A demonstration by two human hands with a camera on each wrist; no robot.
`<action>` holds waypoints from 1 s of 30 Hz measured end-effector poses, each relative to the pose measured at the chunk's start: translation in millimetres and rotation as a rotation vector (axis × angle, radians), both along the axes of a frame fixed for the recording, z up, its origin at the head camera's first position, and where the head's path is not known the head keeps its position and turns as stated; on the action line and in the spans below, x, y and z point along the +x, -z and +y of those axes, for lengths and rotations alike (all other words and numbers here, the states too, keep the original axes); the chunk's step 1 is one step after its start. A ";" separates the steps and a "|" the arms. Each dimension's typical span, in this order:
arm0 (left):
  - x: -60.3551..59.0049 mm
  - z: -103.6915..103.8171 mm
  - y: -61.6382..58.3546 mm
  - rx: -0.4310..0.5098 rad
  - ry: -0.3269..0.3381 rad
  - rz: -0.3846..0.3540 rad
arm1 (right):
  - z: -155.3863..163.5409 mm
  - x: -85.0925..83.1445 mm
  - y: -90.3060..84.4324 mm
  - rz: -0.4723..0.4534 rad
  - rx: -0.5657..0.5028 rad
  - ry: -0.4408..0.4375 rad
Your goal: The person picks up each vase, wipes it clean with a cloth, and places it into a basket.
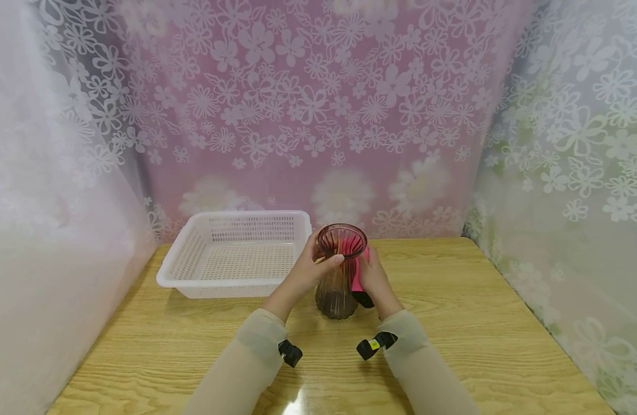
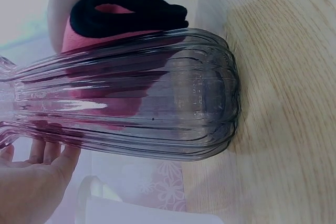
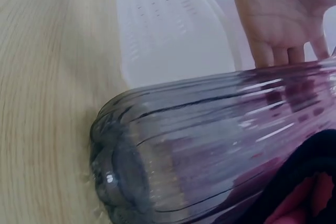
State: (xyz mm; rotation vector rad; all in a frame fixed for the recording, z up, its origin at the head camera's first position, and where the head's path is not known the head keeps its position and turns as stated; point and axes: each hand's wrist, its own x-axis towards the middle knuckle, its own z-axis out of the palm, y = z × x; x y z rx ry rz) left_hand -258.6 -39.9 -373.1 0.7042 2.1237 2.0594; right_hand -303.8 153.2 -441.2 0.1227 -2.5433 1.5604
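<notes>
A ribbed glass vase [image 1: 335, 297], reddish at the rim and smoky grey at the base, is held upright over the table. Whether its base touches the wood I cannot tell. My left hand [image 1: 309, 266] grips the vase around its neck, thumb near the rim; in the left wrist view its fingers lie along the glass. On the vase's other side, my right hand [image 1: 376, 282] holds a pink cloth [image 1: 356, 279] with thick black edging against the glass. The black edging [image 2: 128, 17] forms a loop in the left wrist view. Most right-hand fingers are hidden behind cloth and vase.
A white perforated plastic basket [image 1: 246, 262] stands on the wooden table [image 1: 443, 323], left of the vase. Flowered curtains [image 1: 318, 115] enclose the table at the back and both sides. A black wrist camera [image 1: 290, 353] sits on the left sleeve, another on the right.
</notes>
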 end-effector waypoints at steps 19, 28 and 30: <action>-2.0 -1.2 0.6 -0.021 0.004 0.014 | 8.0 -4.6 13.1 -0.126 0.177 -0.028; -23.0 2.7 27.4 0.005 -0.013 0.007 | 10.1 -6.7 13.5 -0.098 0.165 -0.100; -23.2 3.4 29.1 0.012 -0.021 0.013 | 10.9 -7.2 13.3 -0.097 0.170 -0.113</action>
